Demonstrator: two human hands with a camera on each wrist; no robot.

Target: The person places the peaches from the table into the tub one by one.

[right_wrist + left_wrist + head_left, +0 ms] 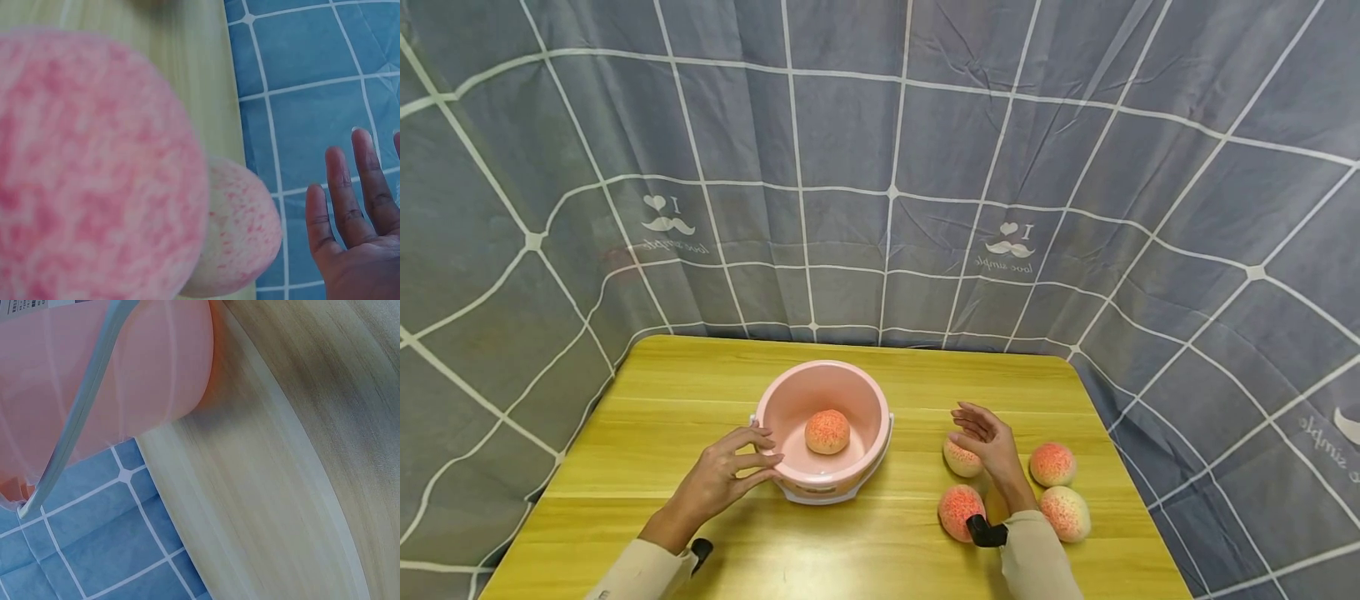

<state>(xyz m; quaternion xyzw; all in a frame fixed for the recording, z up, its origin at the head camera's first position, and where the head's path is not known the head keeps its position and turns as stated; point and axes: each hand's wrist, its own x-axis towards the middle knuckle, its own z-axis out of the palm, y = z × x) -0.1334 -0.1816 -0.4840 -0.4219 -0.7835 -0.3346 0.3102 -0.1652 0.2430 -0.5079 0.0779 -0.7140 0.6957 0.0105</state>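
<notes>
A pink bucket with a white handle stands on the table, and one orange-pink toy peach lies inside it. At the bucket's left rim, my left hand holds the edge, fingertips over the rim and thumb lower down. The left wrist view shows the bucket's side but no hand. My right hand hovers over a pale peach, partly covering it, with fingers extended and nothing held. In the right wrist view, the right hand's fingers are spread apart beside two peaches.
A redder peach lies near the right wrist, partly behind a black wrist mount. Farther right sit another red peach and a pale speckled one. A grey checked curtain surrounds the wooden table.
</notes>
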